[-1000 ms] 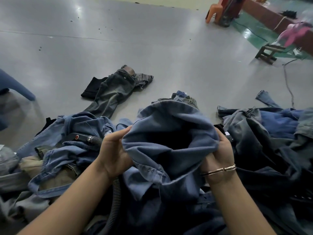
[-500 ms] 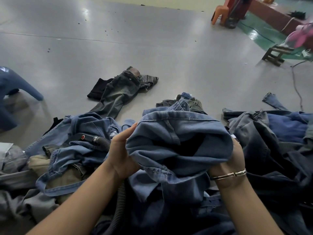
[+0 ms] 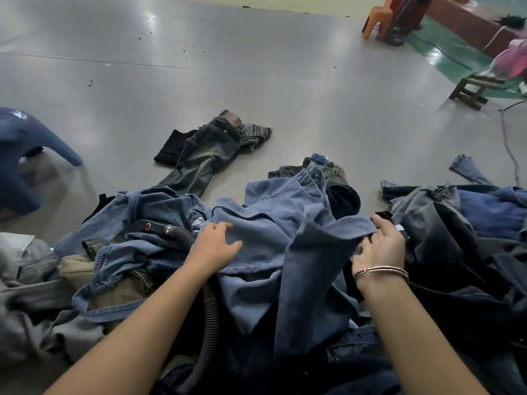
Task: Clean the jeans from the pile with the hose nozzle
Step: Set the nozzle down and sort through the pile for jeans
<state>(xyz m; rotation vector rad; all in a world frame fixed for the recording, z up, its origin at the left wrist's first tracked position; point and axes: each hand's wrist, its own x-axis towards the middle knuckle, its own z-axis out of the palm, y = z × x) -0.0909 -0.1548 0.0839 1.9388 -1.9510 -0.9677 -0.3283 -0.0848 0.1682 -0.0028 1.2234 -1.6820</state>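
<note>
Floor (image 3: pixel 256 81): grey, glossy, speckled; green strip at 2 o'clock.
Stools: orange (image 3: pixel 377 19), wooden (image 3: pixel 470 91).
Left hand (image 3: pixel 215 246): flat on blue jeans (image 3: pixel 273 229).
Right hand (image 3: pixel 380 248): pinches their edge.
Hose (image 3: pixel 209 315): beneath.

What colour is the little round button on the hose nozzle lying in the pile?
Red, on the black hose nozzle; the head view shows it.

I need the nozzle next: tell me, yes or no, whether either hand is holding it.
No. The nozzle lies on the pile left of the left hand, and both hands are on the blue jeans.
</note>
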